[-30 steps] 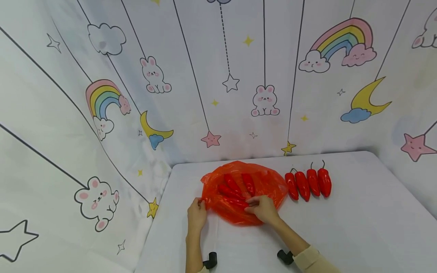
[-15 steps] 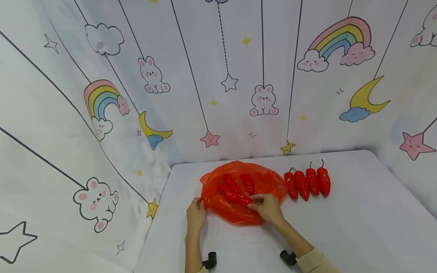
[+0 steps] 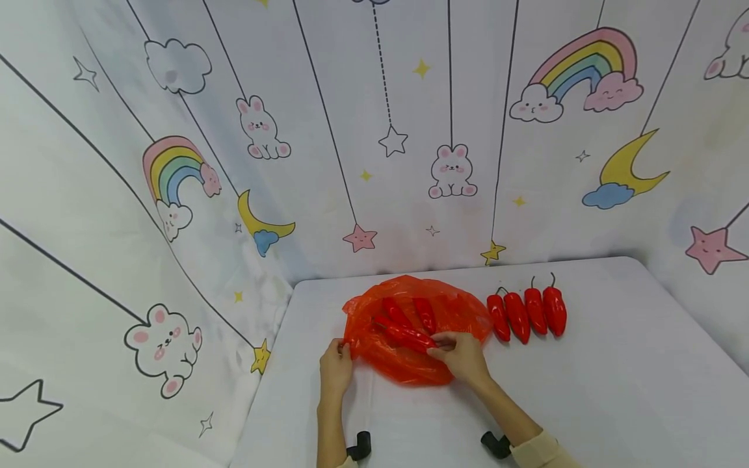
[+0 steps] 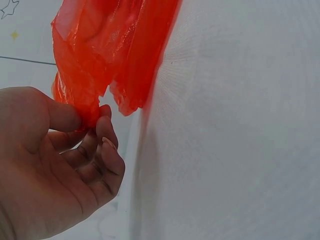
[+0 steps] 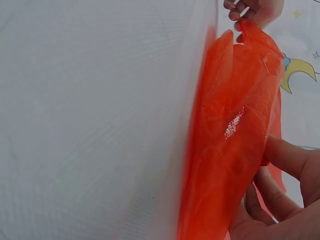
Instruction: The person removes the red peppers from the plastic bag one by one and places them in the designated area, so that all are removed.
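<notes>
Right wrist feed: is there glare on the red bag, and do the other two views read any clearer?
Right wrist: yes, a small speckled highlight on the red bag, whose left edge in the picture looks soft; left wrist: dimmer than the head view, the left hand shaded but its outline clear; head: brightest, with the row of peppers distinct and faintly shiny.

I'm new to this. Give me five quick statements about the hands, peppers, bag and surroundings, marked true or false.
1. The left hand pinches the red plastic bag. True.
2. The right hand holds nothing. False: its fingers hold a red chili pepper.
3. Four red chili peppers lie in a row to the right of the bag. True.
4. The tabletop is black. False: it is white.
5. Rainbows decorate the backdrop. True.
</notes>
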A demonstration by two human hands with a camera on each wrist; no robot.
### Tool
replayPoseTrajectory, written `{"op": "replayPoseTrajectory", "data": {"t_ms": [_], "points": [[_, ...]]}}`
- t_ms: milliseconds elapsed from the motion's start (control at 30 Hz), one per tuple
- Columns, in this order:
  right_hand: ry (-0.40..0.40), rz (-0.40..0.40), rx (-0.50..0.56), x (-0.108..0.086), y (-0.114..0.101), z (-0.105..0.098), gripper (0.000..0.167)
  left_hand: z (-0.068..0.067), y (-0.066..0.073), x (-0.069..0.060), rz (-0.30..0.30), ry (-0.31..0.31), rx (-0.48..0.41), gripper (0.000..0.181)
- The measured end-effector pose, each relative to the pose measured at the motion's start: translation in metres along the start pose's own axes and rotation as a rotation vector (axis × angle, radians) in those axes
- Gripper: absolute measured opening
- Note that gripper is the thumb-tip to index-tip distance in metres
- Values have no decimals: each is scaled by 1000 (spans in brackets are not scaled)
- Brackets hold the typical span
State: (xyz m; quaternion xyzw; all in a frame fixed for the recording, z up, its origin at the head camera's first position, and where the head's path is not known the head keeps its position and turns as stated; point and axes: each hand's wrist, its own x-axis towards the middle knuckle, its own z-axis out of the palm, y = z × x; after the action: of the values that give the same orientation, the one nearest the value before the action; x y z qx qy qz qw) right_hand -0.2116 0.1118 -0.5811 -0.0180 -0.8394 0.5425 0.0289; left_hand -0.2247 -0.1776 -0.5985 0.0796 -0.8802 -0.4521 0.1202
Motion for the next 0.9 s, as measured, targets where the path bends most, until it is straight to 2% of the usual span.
{"op": "replayPoseTrajectory", "data": {"t_ms": [400,633,900], "points": [[21,-20,10,-1,4,-2,31,1,0,1,33,14,6,15],[48,-40,32,-6,2,-7,31,1,-1,2,18,4,2,16],[65,-14,59,-10,-3,-10,34,2,-3,1,31,8,2,16]]}}
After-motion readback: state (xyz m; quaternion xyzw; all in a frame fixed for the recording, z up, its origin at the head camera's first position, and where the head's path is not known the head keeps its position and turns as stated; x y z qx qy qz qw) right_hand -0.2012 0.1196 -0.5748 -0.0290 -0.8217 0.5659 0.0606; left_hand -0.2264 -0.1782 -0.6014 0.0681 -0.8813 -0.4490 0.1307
